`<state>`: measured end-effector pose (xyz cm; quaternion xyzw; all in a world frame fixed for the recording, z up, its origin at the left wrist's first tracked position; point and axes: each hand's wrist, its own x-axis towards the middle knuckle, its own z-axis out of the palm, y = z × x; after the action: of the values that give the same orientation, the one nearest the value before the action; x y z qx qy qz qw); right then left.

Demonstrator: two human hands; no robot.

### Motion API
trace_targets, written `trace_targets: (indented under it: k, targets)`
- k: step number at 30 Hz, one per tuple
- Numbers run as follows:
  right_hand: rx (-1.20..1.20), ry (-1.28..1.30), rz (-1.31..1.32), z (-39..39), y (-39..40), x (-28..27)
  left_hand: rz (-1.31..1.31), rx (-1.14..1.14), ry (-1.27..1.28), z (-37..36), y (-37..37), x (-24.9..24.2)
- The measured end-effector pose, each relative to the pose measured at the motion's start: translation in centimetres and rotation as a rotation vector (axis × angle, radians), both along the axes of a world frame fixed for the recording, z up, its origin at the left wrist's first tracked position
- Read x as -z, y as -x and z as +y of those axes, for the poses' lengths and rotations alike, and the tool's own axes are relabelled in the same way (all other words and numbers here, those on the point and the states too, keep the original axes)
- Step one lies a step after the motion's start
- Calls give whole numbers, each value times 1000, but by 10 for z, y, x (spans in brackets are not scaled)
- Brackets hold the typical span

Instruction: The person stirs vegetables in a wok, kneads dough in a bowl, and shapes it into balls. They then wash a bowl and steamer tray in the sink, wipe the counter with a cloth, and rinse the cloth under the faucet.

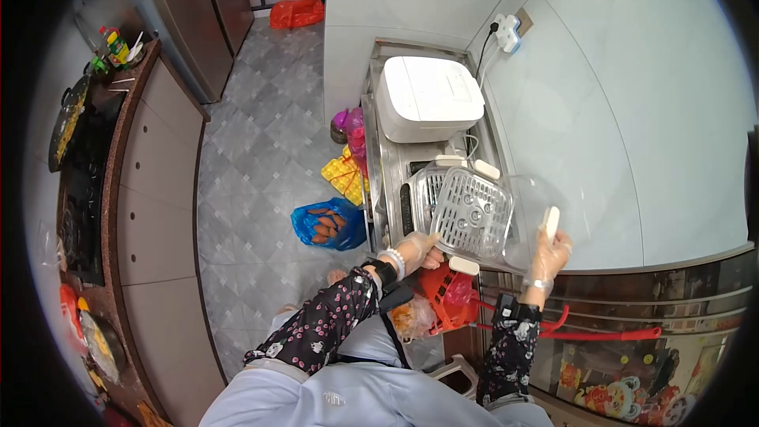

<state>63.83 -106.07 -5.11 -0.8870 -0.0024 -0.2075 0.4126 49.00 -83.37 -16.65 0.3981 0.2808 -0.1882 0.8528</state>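
Note:
My right hand (549, 255), in a thin clear glove, grips the white handle (551, 223) of a transparent lid (531, 204), which is tilted up against the tiled wall side. My left hand (424, 251), also gloved, is closed at the near left corner of a clear plastic steamer tray (473, 212) with slots and round holes. Its fingertips are partly hidden by the tray edge. White handles stick out at the tray's far and near ends. Beneath and to the left of it, a second clear slotted steamer tier (427, 190) shows on the metal stand.
A white rice cooker (431, 99) stands on the metal stand (387, 160) behind the trays. A plugged power adapter (507, 33) is on the wall. Below lie a blue bag of sweet potatoes (328, 224) and a red basket (451, 294). A stove counter (107, 166) runs along the left.

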Motion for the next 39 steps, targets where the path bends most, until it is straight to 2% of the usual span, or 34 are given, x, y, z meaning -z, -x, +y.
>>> trace_targets:
  k: [3, 8, 13, 16, 20, 21, 24, 26, 27, 28, 29, 31, 32, 33, 35, 38, 39]
  targets:
    - [37, -97, 72, -6, 5, -13, -42, -65, 18, -2, 3, 5]
    - [-12, -109, 17, 3, 2, -16, -144, -176, 83, 6, 23, -11]
    - [-116, -90, 42, 41, 6, -12, -251, -305, -34, 76, 121, -56]
    - [-236, 102, -3, 67, 4, 17, -286, -420, -204, 119, 219, -59]
    - [-322, 266, -24, 113, 15, 33, -107, -826, -330, 136, 344, -58]
    - [-316, 233, 7, 120, 19, 32, -45, -926, -404, 131, 364, -64]
    - [-304, 360, -162, 111, -2, 63, 52, -1218, -522, 107, 404, -93]
    - [-289, 449, -75, 106, -15, 69, 87, -1491, -526, 83, 428, -100]
    - [-224, 653, 159, 108, -16, 58, 38, -1567, -574, 69, 445, -93]
    - [-288, 1084, 275, 107, -26, 56, 6, -1619, -607, 56, 464, -87]
    - [-277, 1434, -88, 107, -22, 60, -64, -1752, -503, 42, 480, -80]
    - [-378, 1445, -229, 168, 1, 65, -62, -1917, -416, 25, 501, -73]
    - [-426, 1451, -302, 199, 11, 67, -176, -1971, -379, 17, 519, -68]
    - [-624, 1252, -297, 245, 42, 76, -256, -2051, -409, 10, 535, -57]
    - [-960, 867, -213, 313, 114, 81, -363, -2180, -339, 0, 575, -65]
    - [-1322, 306, 63, 398, 166, 102, -334, -2318, -421, -8, 594, -84]
    - [-1463, 204, -30, 439, 204, 128, -285, -2368, -486, -12, 603, -87]
